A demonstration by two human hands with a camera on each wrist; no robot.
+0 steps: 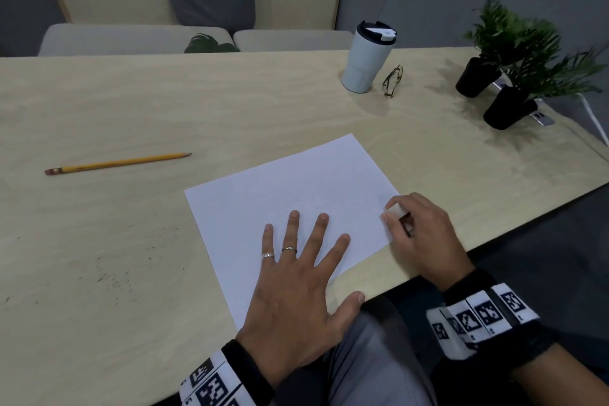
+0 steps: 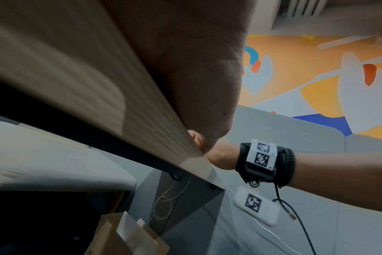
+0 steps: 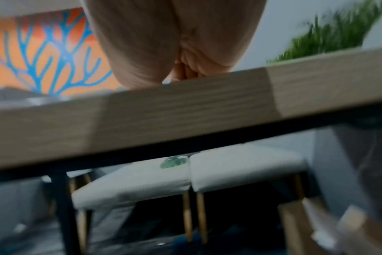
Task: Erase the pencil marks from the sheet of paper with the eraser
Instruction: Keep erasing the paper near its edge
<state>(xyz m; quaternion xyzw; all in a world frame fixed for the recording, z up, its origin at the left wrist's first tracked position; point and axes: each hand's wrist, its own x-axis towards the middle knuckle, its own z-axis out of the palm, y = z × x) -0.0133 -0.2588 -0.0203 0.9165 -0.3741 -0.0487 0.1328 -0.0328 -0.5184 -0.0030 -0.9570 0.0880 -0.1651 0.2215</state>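
The left hand (image 1: 296, 300) lies flat with spread fingers on the sheet of paper (image 1: 280, 188) — probably to keep it from sliding. The right hand (image 1: 425, 234) pinches the white eraser (image 1: 395, 209) at the sheet's right edge. No pencil marks are visible. The pencil (image 1: 117, 163), tumbler (image 1: 365, 58) and glasses (image 1: 392, 81) lie well apart on the tabletop (image 1: 99, 102) — nothing blocks the way.

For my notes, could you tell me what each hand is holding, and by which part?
The right hand pinches the eraser by its near end. The left hand holds nothing; it lies flat on the paper.
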